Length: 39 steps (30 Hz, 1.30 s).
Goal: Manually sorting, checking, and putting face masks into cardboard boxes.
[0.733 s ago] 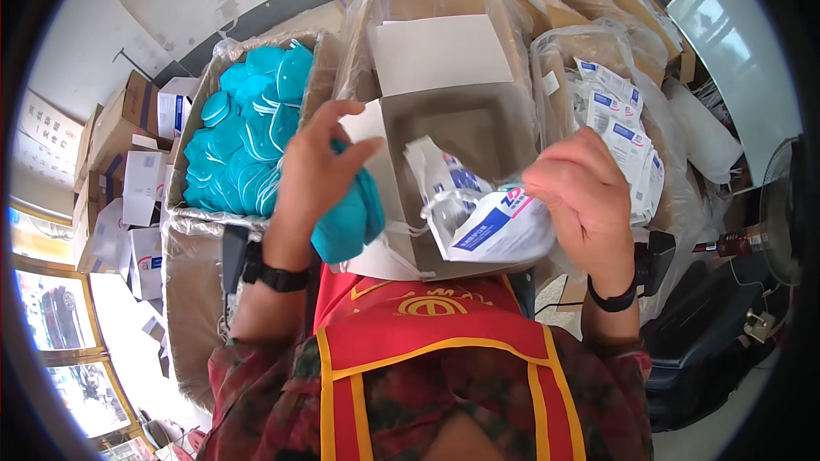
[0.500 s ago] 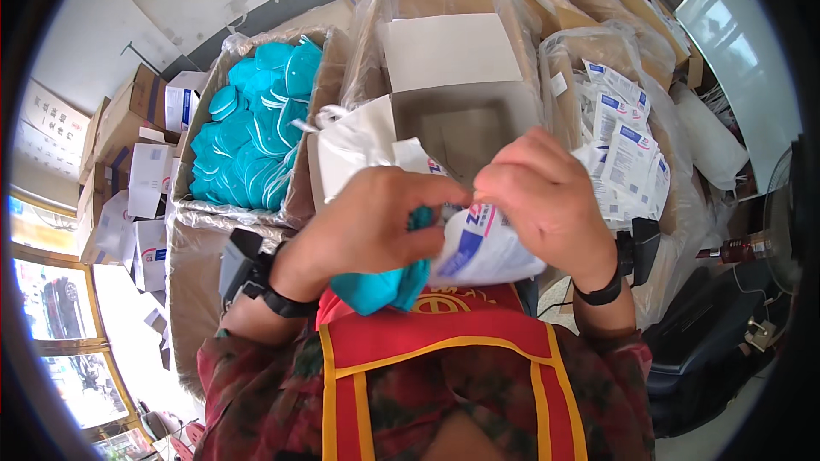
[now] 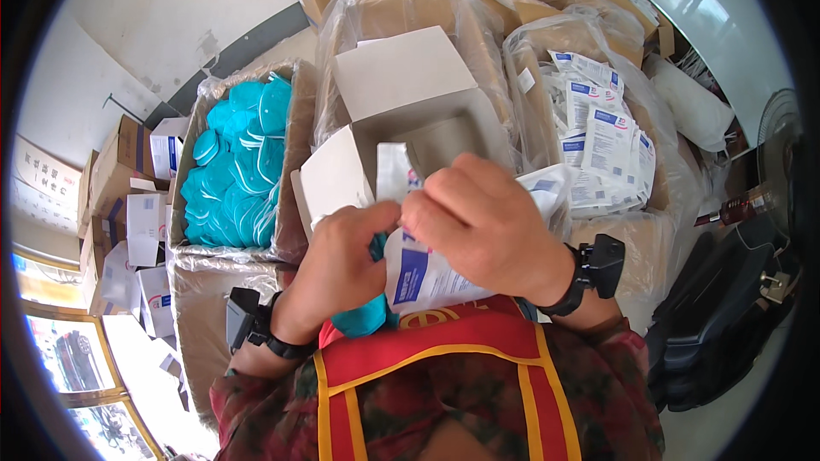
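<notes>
My left hand [image 3: 346,249] is closed, fingertips pinched at the top edge of a white and blue packet [image 3: 412,277]. A teal cup-shaped face mask [image 3: 362,318] hangs beneath that hand, apparently held in its lower fingers. Right beside it, my right hand [image 3: 487,229] is closed on the packet's upper edge, its knuckles covering the exact grip. From between the two hands a white strip of the wrapper [image 3: 394,169] sticks up. Behind my right wrist shows more white and clear wrapping [image 3: 548,192]; whether it belongs to the same packet I cannot tell.
An open white carton [image 3: 406,68] stands just beyond my hands. To the left, a lined box [image 3: 295,196] holds many teal masks [image 3: 235,158]. Another lined box [image 3: 521,111] at right is filled with packets [image 3: 602,141]. Smaller cartons [image 3: 145,218] are stacked far left; a fan [image 3: 777,162] stands right.
My hands have come close together, the right one shifting left across the packet. A wrapper strip now stands up between them. The whole view has turned slightly, sliding the boxes leftward.
</notes>
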Tool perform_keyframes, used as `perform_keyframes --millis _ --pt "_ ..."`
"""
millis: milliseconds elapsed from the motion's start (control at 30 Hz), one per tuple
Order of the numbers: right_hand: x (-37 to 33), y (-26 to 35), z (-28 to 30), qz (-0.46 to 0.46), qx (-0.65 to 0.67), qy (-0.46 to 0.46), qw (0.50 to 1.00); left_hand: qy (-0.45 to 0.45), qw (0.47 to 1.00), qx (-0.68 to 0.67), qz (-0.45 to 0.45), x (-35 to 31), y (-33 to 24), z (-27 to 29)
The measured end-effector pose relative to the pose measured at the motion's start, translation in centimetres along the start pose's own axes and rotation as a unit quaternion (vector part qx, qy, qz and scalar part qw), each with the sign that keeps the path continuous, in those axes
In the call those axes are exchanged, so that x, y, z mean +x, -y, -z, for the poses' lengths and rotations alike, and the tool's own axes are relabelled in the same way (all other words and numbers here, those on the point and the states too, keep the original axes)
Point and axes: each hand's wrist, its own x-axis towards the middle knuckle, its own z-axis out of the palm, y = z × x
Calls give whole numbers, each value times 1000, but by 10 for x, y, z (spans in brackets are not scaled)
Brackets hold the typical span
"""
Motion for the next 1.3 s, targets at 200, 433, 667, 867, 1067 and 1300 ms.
perform_keyframes --millis 200,433,667,867,1067,1300 --pt "2 9 1 -13 21 32 999 -16 998 -52 -39 1 0 -5" --pt "1 17 -7 3 91 -16 996 -9 999 9 -42 1 12 -11" --pt "-16 12 17 -53 102 0 993 -72 977 -196 33 -7 22 -24" --pt "-67 -15 58 -237 62 105 964 6 993 -62 -98 5 18 4" --pt "-130 -45 86 -440 43 16 897 -67 986 -151 20 6 15 3" --pt "-306 -161 175 -649 144 -261 700 -206 930 -291 85 24 28 30"
